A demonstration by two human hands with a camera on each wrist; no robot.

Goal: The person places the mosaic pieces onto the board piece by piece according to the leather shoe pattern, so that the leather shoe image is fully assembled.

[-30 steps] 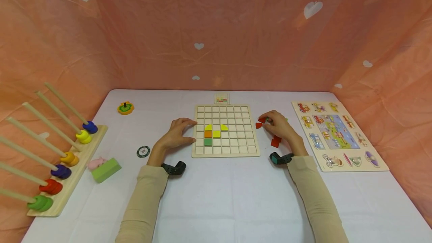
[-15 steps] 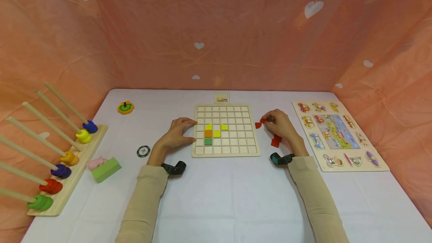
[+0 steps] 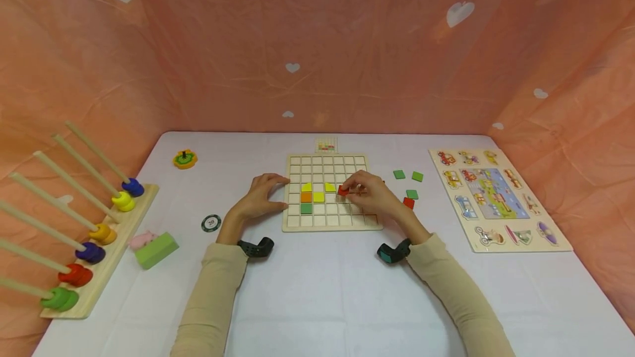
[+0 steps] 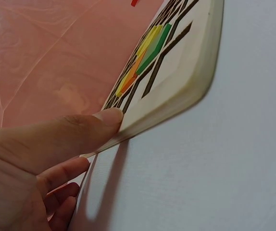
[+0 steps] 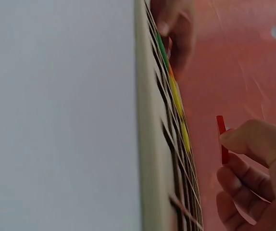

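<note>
A wooden grid board point(image 3: 332, 228) lies on the white table in the head view. In its cells sit yellow rounded pieces point(image 3: 329, 187), a yellow square tile point(image 3: 318, 197), an orange tile point(image 3: 307, 197) and a green tile point(image 3: 306, 209). My left hand point(image 3: 259, 197) rests at the board's left edge, thumb and fingers spread along it; the left wrist view shows the thumb point(image 4: 110, 118) touching the rim. Above the right part of the board, my right hand point(image 3: 372, 194) pinches a red tile point(image 5: 222, 139) between thumb and fingers, raised off the grid.
Loose green tiles point(image 3: 418, 177) and a red square tile point(image 3: 409, 203) lie right of the board. A small pattern card point(image 3: 326, 145) sits behind it. A picture puzzle point(image 3: 501, 197) stands far right; a peg stacker point(image 3: 114, 252), green block point(image 3: 156, 250) and round chip point(image 3: 210, 223) are left.
My right hand picked up a red tile from the loose pieces and carried it left over the board, uncovering green tiles. My left hand stayed at the board's edge.
</note>
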